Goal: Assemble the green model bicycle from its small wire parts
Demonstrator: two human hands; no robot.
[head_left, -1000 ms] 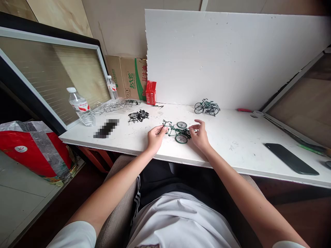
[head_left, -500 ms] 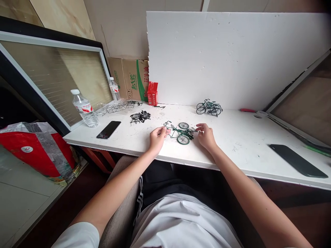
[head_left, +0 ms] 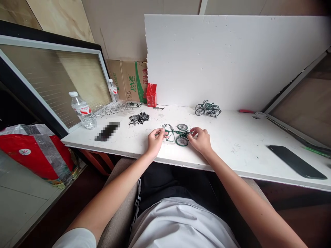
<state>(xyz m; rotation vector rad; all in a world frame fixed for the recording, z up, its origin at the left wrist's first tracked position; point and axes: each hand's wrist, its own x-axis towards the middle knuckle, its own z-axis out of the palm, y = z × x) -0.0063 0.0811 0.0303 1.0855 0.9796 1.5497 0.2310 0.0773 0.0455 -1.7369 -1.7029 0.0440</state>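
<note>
A green model bicycle frame (head_left: 170, 135) with handlebars is pinched at its left end between the thumb and fingers of my left hand (head_left: 154, 140). A small spoked wheel (head_left: 182, 141) shows at the frame's right end, and another wheel (head_left: 182, 127) lies just behind it. Small dark green parts (head_left: 181, 133) are bunched between the two wheels. My right hand (head_left: 201, 139) has its thumb and fingertips closed at the right side of these parts; what exactly they grip is too small to make out.
Finished-looking model bicycles (head_left: 207, 109) stand at the back. Black parts (head_left: 139, 118) are piled left of centre, near wiry part frames (head_left: 116, 109). Water bottles (head_left: 82, 111), a red box (head_left: 151, 95) and a pixelated dark object (head_left: 107, 131) are leftward; a dark phone (head_left: 296, 162) lies right.
My right hand has moved left, from beyond the parts to right beside the wheel, and its fingers have closed in. My left hand keeps its pinch on the frame.
</note>
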